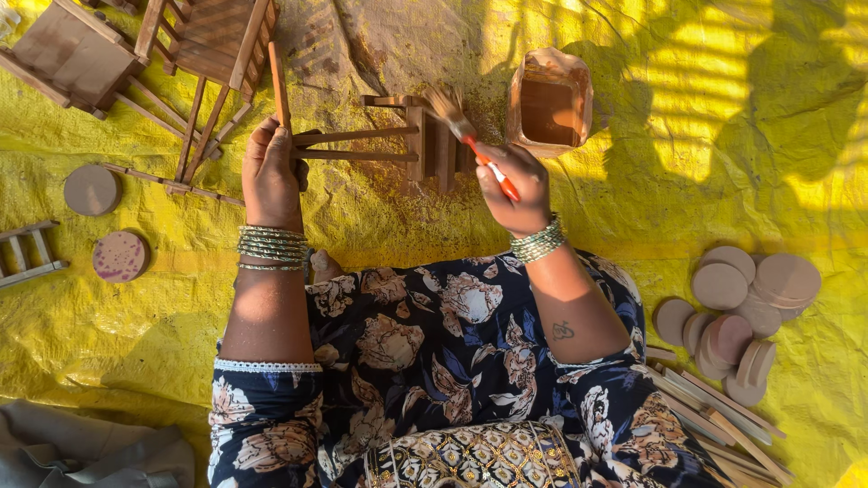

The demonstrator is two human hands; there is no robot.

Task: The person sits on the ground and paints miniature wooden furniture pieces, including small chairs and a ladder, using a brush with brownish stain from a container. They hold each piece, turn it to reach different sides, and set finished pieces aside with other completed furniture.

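Note:
My left hand (270, 172) grips the thin wooden sticks of a small brown wooden frame piece (398, 140) that lies sideways on the yellow sheet (633, 199). My right hand (515, 188) holds a paintbrush (466, 136) with an orange handle, its bristles resting on the upper end of the frame. Just beyond the brush stands a clay-coloured pot of brown paint (549, 107). Both wrists wear green bangles.
Small wooden furniture pieces (145, 54) sit at the top left, with two round discs (104, 221) and a little ladder (27, 255) at the left. A heap of wooden discs (741, 312) and flat sticks (714, 420) lies at the right. Grey cloth (90, 452) sits bottom left.

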